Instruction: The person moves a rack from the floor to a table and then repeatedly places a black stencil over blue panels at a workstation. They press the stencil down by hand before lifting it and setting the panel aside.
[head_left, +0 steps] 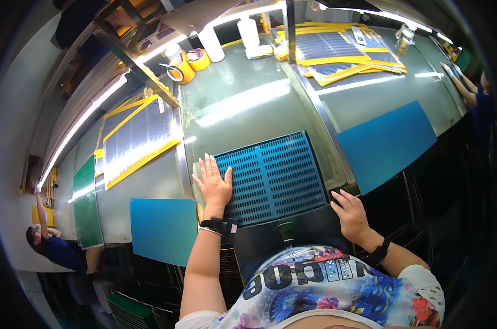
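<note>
In front of me, a blue panel (267, 181) with rows of small black slots lies on a dark board at the bench's near edge. My left hand (214, 183) rests flat over the panel's left edge, its fingers spread and pointing away from me. Off the panel's near right corner is my right hand (351, 215), fingers loosely stretched and nothing visible in them. Whether its fingertips touch the bench edge I cannot tell.
Plain blue sheets flank the panel, a left one (163, 227) and a right one (388, 145). Film-covered, yellow-edged sheets (138, 142) lie farther back, with another pile (341, 49) at far right. Tape rolls (185, 70) and white bottles (211, 44) stand behind. Co-workers are at both sides.
</note>
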The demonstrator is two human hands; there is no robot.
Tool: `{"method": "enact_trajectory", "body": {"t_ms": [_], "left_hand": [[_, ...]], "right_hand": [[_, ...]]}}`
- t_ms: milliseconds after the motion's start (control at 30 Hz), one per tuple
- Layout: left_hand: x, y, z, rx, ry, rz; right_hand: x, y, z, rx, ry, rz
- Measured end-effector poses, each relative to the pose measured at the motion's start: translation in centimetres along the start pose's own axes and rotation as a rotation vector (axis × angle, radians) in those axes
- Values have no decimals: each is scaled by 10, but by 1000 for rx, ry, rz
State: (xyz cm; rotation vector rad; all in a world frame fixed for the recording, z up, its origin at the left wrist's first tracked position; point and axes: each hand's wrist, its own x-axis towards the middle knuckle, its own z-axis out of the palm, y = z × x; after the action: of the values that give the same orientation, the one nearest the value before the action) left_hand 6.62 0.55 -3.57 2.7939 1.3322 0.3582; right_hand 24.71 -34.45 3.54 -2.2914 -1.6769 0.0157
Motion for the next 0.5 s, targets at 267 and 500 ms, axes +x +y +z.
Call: {"method": "enact_trajectory", "body": {"t_ms": [267, 500], "left_hand": [[-25, 95, -56, -271, -102, 516], [-78, 173, -32, -381, -247, 798]], "right_hand": [[9, 26, 40, 1239, -313, 748], [7, 14, 53, 1298, -231, 644]]}}
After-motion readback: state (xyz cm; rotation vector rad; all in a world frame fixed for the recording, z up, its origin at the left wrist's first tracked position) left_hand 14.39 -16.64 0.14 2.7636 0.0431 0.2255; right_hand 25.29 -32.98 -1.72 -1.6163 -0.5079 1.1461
